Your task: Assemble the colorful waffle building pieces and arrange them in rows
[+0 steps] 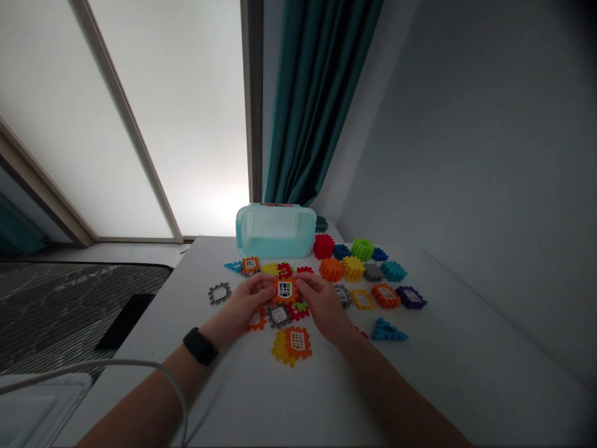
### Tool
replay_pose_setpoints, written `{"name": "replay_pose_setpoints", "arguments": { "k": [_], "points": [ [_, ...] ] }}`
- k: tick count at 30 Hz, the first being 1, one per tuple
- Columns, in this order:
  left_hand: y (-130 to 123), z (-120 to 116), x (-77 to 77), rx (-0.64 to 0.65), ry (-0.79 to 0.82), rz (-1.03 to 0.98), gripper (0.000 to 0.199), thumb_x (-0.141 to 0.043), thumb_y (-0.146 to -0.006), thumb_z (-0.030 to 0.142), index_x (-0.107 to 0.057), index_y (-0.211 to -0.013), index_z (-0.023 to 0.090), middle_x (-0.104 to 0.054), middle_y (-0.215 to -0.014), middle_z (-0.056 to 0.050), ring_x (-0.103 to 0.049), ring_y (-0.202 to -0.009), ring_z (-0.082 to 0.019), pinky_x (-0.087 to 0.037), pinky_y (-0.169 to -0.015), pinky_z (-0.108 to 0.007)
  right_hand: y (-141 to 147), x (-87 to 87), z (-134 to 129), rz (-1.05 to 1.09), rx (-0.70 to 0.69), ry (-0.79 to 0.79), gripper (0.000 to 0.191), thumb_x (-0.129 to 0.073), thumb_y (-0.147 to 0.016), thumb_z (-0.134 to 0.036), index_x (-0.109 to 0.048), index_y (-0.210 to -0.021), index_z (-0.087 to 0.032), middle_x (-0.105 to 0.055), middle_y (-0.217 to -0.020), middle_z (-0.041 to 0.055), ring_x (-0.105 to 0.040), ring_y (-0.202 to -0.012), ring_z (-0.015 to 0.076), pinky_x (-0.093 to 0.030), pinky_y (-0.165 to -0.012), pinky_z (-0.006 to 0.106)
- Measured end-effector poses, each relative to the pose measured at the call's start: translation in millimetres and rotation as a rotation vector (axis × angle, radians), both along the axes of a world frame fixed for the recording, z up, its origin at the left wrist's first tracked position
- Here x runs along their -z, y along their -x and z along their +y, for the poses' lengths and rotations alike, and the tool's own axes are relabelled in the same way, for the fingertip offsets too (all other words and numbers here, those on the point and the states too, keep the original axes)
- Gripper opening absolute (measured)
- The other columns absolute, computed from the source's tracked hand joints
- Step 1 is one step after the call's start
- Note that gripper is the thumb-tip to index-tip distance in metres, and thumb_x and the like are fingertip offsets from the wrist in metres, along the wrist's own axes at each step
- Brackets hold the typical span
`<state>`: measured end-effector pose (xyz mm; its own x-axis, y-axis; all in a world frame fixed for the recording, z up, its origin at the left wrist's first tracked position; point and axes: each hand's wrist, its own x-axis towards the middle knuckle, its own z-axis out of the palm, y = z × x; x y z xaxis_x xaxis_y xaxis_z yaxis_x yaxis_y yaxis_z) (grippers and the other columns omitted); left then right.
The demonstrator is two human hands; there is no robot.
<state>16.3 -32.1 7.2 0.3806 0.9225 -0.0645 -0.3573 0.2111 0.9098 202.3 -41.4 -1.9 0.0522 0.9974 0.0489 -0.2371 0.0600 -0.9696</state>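
Head view: we log left hand [245, 303], right hand [323, 306] pinching orange plastic tile [284, 290]; light, stiff, best held edgewise

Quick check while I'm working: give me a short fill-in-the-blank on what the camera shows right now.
The left hand and right hand both hold a window-printed plastic tile coloured ____.
A black wristband circles the ____ wrist.
A triangular plastic tile near the right hand is coloured ____.
A translucent plastic box stands ____ the hands, on the far side of the scattered tiles.

In order: orange, left, blue, beyond.
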Motion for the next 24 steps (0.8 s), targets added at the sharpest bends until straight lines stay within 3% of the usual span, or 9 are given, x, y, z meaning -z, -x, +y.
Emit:
{"name": "replay_pose_setpoints", "arguments": {
  "k": [8,15,21,24],
  "points": [
    [1.0,-2.2,-6.0,-0.009,0.033,0.018,0.038,-0.088,-0.071,0.032,-0.066,-0.098,0.016,-0.069,-0.082,0.000,-0.064,-0.067,-0.008,-0.052,-0.066,-0.020,-1.7,2.4,1.8,-0.005,-0.004,-0.024,0.030,-0.080,-0.070,-0.043,-0.073,-0.085,-0.019,-0.067,-0.071,-0.0001,-0.055,-0.062,0.0120,-0.045,-0.056,0.024],
    [0.9,-2.7,-6.3,-0.005,0.014,0.043,0.037,-0.086,-0.073,0.033,-0.065,-0.098,0.016,-0.070,-0.085,-0.001,-0.064,-0.071,-0.010,-0.052,-0.068,-0.021,-0.7,-0.4,-0.5,-0.039,-0.014,-0.016,0.030,-0.079,-0.071,-0.043,-0.074,-0.088,-0.019,-0.072,-0.076,0.0010,-0.061,-0.066,0.0135,-0.050,-0.061,0.026],
    [2.3,-1.6,-2.7,0.005,-0.059,0.080,0.036,-0.083,-0.075,0.037,-0.065,-0.098,0.017,-0.067,-0.084,-0.001,-0.062,-0.071,-0.011,-0.050,-0.067,-0.022,-1.4,3.2,0.1,-0.213,-0.029,-0.040,0.029,-0.074,-0.075,-0.043,-0.074,-0.092,-0.020,-0.077,-0.087,0.0038,-0.069,-0.078,0.0198,-0.057,-0.072,0.034],
    [4.1,-1.4,-3.6,0.019,-0.142,0.182,0.032,-0.080,-0.077,0.039,-0.065,-0.096,0.017,-0.066,-0.083,-0.001,-0.061,-0.073,-0.012,-0.048,-0.068,-0.023,-3.4,5.1,0.0,-0.390,0.000,-0.143,0.023,-0.069,-0.082,-0.040,-0.073,-0.093,-0.020,-0.076,-0.088,0.0049,-0.070,-0.081,0.0216,-0.056,-0.076,0.036]
  ]
}}
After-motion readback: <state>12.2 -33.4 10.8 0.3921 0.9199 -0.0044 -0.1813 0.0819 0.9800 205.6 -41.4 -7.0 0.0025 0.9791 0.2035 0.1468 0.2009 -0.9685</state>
